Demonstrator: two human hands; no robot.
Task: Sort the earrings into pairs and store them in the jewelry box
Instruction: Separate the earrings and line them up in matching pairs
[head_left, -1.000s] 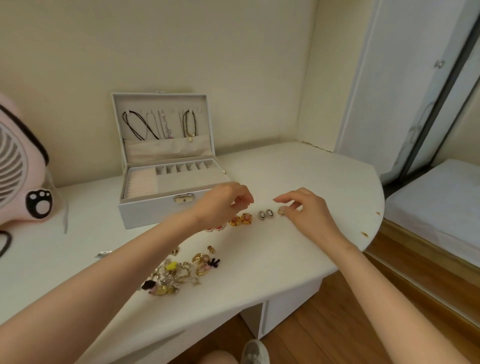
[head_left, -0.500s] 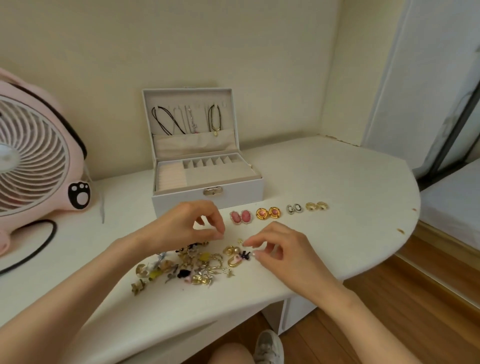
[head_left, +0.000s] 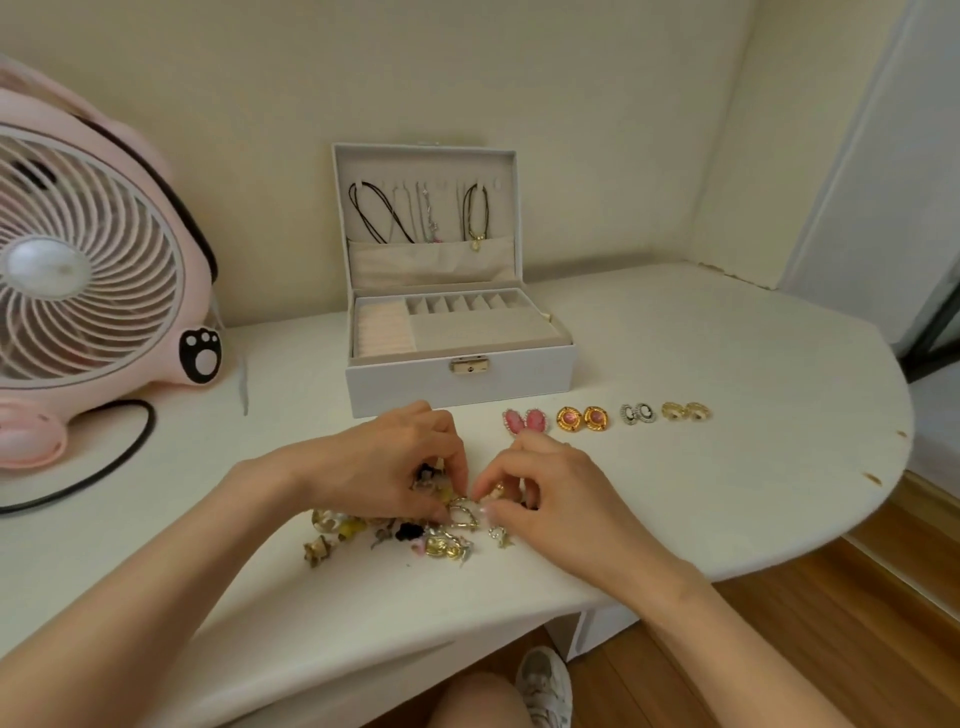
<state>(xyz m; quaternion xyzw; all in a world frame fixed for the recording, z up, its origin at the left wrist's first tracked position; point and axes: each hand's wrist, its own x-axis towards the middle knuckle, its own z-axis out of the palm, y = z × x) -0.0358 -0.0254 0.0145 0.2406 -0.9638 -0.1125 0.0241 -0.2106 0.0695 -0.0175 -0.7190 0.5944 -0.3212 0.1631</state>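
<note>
Now that the gold pair (head_left: 685, 411) lies at the far end of the row, beside the silver pair (head_left: 638, 413), orange pair (head_left: 582, 418) and pink pair (head_left: 524, 421), both hands have come back to the unsorted pile (head_left: 395, 535) near the table's (head_left: 727, 493) front edge. The left hand (head_left: 384, 467) and right hand (head_left: 561, 499) curl over it, thumb and fingertips of each pinching at the gold hoops (head_left: 462, 512) in its middle (a fifth pair, I'd guess). Four pairs wait just in front of the open jewelry box (head_left: 457, 379); none looks stored yet.
</note>
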